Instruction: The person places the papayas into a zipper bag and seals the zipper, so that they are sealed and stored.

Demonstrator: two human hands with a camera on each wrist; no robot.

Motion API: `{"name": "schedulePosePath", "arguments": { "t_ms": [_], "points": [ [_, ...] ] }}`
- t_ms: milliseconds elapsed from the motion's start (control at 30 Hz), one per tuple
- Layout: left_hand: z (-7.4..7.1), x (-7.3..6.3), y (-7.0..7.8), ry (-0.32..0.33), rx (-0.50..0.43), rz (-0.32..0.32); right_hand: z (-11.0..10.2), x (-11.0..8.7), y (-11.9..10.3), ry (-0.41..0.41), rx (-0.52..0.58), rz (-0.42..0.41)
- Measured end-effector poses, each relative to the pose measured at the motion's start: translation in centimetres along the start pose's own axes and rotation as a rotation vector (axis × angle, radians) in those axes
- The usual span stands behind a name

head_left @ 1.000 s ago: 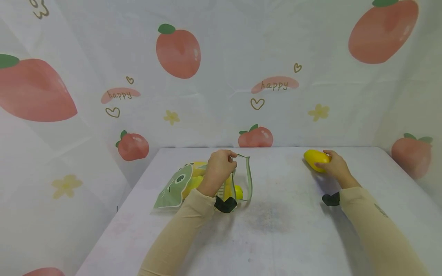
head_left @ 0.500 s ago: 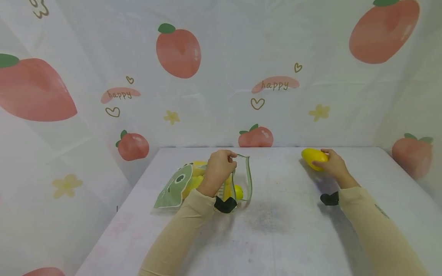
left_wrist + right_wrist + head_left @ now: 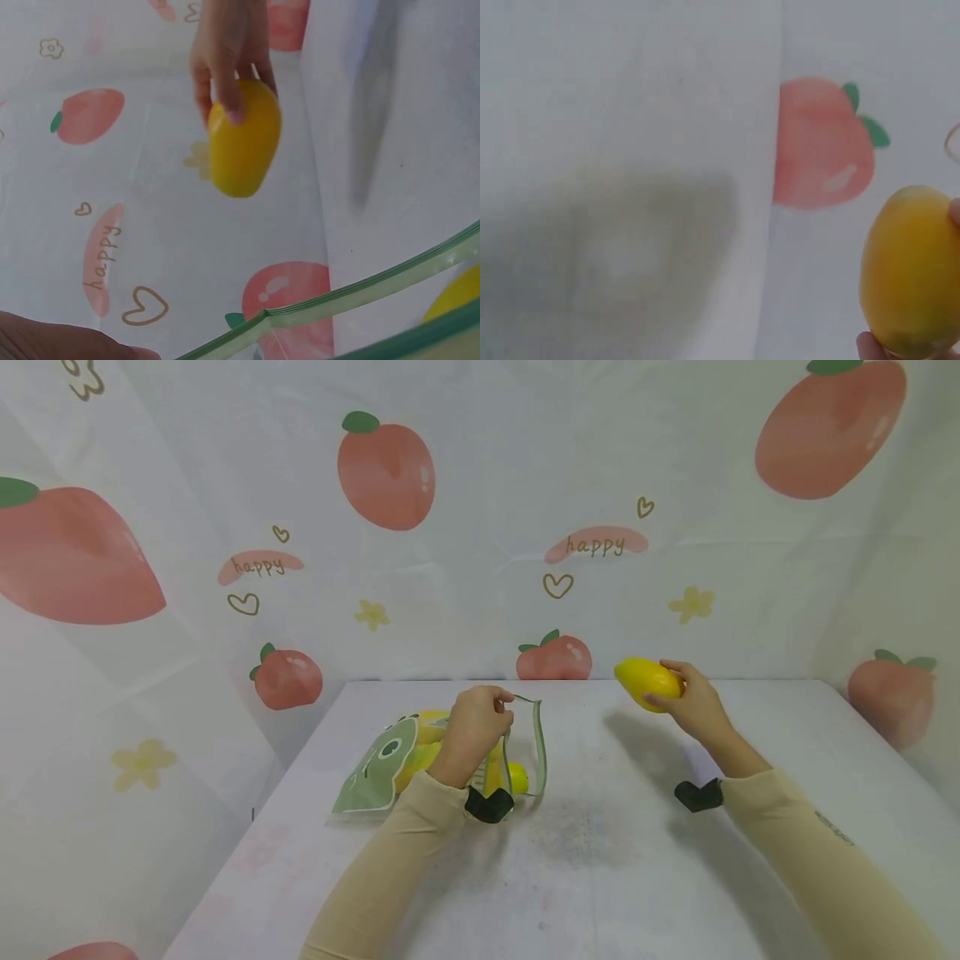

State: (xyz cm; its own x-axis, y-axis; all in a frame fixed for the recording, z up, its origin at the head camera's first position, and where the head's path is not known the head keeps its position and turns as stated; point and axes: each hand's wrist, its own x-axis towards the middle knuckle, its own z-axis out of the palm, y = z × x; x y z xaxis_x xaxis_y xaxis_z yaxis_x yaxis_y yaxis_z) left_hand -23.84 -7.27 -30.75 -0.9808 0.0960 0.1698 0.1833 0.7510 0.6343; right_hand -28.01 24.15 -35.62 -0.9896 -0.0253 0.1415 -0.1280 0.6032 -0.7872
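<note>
My right hand (image 3: 701, 708) holds a smooth yellow mango (image 3: 647, 683) in the air above the far right part of the table, thumb on its near side. The left wrist view shows the same mango (image 3: 247, 142) hanging from the fingertips. My left hand (image 3: 472, 731) pinches the upper edge of a clear zip bag (image 3: 371, 772) printed with a green cartoon face. The bag lies on its side, mouth toward the right, its green-edged opening (image 3: 360, 291) spread apart. Yellow and yellow-green things (image 3: 517, 778) are inside, partly hidden by my left hand and the print.
The white table (image 3: 585, 893) has a greyish smudge near its middle. A white cloth backdrop (image 3: 480, 585) with printed fruit, hearts and flowers rises along the table's back edge and sides. Between bag and mango lies a stretch of bare tabletop.
My right hand has lifted the mango and carried it left toward the bag; its shadow on the table now lies apart from it. The left hand and bag have stayed in place.
</note>
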Motion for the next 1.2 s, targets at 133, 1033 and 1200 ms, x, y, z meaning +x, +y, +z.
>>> {"name": "schedulePosePath", "arguments": {
  "t_ms": [133,1033,1200],
  "points": [
    [0.0,0.1,0.0,0.003,0.008,0.001,0.7,-0.8,-1.7,0.005,0.044,-0.03],
    [-0.1,0.0,0.2,0.003,-0.001,-0.02,6.3,-6.7,-5.7,-0.058,0.124,-0.267],
    [-0.1,-0.1,0.2,0.01,-0.008,-0.016,7.5,-7.3,-5.4,-0.092,0.102,-0.288]
  ]
}}
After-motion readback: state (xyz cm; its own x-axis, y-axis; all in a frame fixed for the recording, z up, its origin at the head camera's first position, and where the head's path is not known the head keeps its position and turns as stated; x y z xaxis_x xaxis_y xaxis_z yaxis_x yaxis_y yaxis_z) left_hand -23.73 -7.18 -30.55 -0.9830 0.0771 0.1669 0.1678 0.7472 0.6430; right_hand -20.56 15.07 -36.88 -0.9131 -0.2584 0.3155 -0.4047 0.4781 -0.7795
